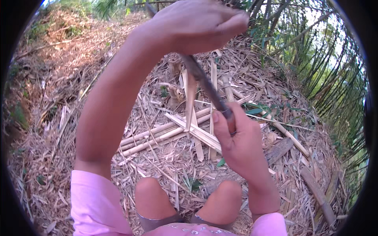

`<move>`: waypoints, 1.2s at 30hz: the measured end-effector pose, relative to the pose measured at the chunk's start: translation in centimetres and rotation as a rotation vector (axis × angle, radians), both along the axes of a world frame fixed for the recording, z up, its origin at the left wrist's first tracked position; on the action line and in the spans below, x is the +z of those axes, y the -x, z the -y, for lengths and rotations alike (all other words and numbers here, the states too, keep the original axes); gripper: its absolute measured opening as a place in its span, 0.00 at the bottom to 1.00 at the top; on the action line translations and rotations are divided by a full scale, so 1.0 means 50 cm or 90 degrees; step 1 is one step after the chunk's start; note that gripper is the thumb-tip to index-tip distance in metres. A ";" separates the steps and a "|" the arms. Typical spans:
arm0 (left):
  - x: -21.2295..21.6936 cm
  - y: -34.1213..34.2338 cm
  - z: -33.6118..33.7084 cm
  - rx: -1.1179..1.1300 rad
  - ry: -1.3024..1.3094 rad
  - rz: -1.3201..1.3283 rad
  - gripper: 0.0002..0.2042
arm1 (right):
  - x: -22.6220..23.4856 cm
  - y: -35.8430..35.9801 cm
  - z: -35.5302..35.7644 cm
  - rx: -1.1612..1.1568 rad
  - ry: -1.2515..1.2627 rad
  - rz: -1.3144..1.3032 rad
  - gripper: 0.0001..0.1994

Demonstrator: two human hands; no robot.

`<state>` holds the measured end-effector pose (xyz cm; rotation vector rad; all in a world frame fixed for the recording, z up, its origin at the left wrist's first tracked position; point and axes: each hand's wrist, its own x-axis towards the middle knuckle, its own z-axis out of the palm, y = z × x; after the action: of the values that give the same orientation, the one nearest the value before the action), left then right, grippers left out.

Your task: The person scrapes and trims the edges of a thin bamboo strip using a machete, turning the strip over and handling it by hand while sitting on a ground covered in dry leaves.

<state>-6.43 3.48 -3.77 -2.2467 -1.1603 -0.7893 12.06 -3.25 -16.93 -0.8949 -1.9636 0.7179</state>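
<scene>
My right hand (242, 143) is wrapped around the short brown handle of a machete (208, 88). Its long dark blade slants up and leftward, passing under my left hand (202, 29) and showing again beyond the wrist. My left arm is raised high across the view. The left fingers look curled together, and what they hold is hidden behind the hand. Below the blade a split bamboo strip (189, 100) stands nearly upright, its lower end among other strips; its top disappears near the blade. Several pale split bamboo pieces (201, 135) lie crossed between my knees and the blade.
Bamboo poles (157, 137) lie across the litter-covered ground. A short stump (173, 96) stands behind them. Thicker wood pieces (319, 192) lie at the right, and bamboo stems (334, 70) grow along the right edge. My bent knees (228, 192) are close in front.
</scene>
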 end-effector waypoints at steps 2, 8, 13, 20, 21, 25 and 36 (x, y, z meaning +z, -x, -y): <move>0.024 -0.008 0.001 -0.096 -0.067 -0.041 0.32 | -0.005 -0.003 0.002 -0.008 0.001 0.005 0.11; 0.018 -0.027 0.034 0.137 0.214 -0.126 0.27 | -0.016 -0.023 0.011 -0.031 0.035 -0.020 0.13; 0.036 -0.020 0.032 0.026 0.240 -0.111 0.31 | -0.008 -0.003 -0.017 -0.053 -0.014 -0.002 0.09; 0.079 0.002 0.104 -0.005 0.135 -0.157 0.33 | -0.007 0.006 0.011 -0.028 0.010 -0.029 0.14; 0.042 -0.010 0.068 0.057 0.168 -0.136 0.33 | -0.018 -0.004 0.003 -0.066 -0.020 -0.006 0.14; -0.007 -0.005 -0.014 0.035 0.125 -0.078 0.33 | -0.024 0.003 -0.023 -0.079 -0.043 -0.008 0.14; 0.055 0.002 0.005 -0.236 -0.273 -0.179 0.34 | -0.049 -0.004 -0.017 -0.088 -0.028 -0.025 0.09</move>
<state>-6.55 3.25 -1.02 -2.1329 -0.4003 -0.7417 12.26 -2.38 -19.37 -0.9724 -1.8562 0.6063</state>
